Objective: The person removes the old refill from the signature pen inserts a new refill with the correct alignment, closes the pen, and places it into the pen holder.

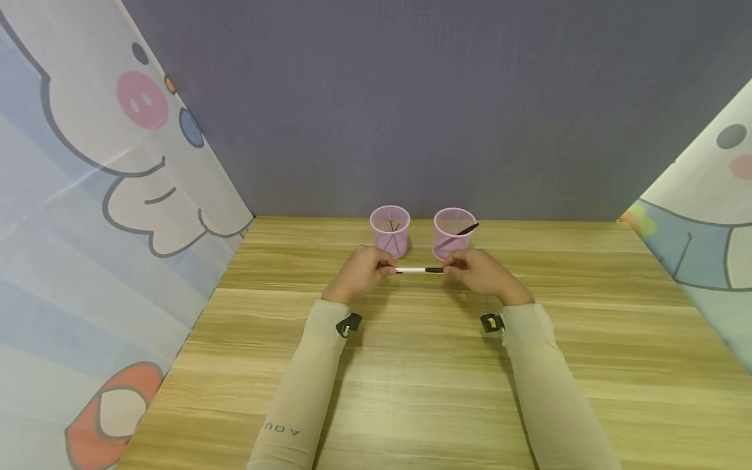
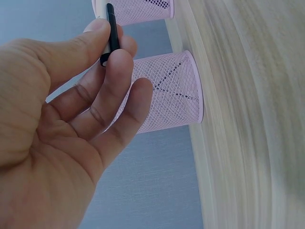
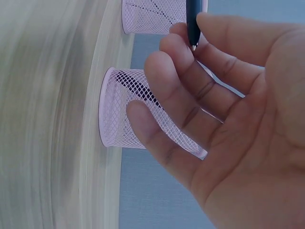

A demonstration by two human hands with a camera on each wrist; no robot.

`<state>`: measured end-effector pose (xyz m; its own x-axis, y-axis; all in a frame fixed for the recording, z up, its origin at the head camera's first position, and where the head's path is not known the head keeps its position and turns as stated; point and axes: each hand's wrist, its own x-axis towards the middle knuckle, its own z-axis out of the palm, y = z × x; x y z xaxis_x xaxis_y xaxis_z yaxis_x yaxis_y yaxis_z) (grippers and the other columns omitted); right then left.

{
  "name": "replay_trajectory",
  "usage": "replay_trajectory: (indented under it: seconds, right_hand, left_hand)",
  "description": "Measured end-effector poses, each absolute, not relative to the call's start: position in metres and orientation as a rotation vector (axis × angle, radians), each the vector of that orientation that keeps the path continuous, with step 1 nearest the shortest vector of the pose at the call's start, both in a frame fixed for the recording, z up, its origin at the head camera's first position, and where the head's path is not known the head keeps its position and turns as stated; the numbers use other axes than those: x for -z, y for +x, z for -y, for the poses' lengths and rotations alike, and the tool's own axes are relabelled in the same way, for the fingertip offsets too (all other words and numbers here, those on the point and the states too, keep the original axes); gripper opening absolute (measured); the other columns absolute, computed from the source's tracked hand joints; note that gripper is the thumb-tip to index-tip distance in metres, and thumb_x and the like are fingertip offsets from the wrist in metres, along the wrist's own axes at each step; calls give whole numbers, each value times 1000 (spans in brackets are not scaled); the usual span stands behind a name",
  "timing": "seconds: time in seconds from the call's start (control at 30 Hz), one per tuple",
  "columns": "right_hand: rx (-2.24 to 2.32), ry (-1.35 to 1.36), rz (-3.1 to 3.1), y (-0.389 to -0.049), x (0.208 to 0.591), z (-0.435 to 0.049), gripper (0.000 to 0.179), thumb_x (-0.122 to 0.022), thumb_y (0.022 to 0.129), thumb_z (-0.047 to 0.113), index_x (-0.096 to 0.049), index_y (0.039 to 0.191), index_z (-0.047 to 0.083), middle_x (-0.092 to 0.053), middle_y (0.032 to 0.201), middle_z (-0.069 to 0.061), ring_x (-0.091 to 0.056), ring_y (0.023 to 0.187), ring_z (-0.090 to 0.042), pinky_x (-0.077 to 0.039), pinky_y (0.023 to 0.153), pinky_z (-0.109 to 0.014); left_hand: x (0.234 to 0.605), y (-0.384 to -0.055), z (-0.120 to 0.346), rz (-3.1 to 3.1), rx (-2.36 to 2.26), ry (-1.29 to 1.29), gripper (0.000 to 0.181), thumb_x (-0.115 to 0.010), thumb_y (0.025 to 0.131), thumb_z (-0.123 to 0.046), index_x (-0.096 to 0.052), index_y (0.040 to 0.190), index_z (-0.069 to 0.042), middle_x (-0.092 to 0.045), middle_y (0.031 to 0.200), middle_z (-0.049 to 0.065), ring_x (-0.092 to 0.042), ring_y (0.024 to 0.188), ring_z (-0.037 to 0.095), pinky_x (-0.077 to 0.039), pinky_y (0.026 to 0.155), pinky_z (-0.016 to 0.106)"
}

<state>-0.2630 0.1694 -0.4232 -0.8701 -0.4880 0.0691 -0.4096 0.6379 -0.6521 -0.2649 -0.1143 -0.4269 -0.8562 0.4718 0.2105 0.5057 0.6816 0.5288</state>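
Observation:
A white pen [image 1: 411, 269] with a black grip is held level between both hands, in front of two pink mesh cups. My left hand [image 1: 364, 271] pinches its clip end between thumb and fingers; the black clip [image 2: 112, 28] shows in the left wrist view. At the other end, my right hand [image 1: 478, 271] pinches the black grip [image 3: 193, 21], and the metal writing tip pokes out below the fingers in the right wrist view. Behind the left hand, the left cup [image 1: 390, 232] has thin dark sticks in it. A dark pen [image 1: 468, 229] leans in the right cup [image 1: 452, 248].
The cups stand near the back edge of a wood-grain table [image 1: 411, 391], close to a grey wall panel [image 1: 411, 111]. Cartoon-printed curtains [image 1: 88, 261] flank the table on both sides.

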Motion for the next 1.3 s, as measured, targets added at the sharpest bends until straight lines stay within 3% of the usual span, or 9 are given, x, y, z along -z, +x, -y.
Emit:
replay_trajectory:
  seconds: [0.27,1.3]
  right_hand:
    - [1038,-760,-2747,-263,425,-169,9,-65,98,8,-71,98,1,-70,87,-12,-57,78,-15,-47,71,-30]
    - [1048,-794,-2741,-266,427,-169,5,-68,96,6,-69,95,1,-69,83,-6,-58,78,-14,-49,72,-30]
  left_hand:
    - [426,-265,115,2827,926,-832,5,-75,92,-8,-79,92,-5,-78,88,5,-68,78,11,-59,74,24]
    - [425,-263,113,2854,920,-800,6,-75,92,-9,-79,93,-5,-78,89,7,-68,78,13,-58,74,25]
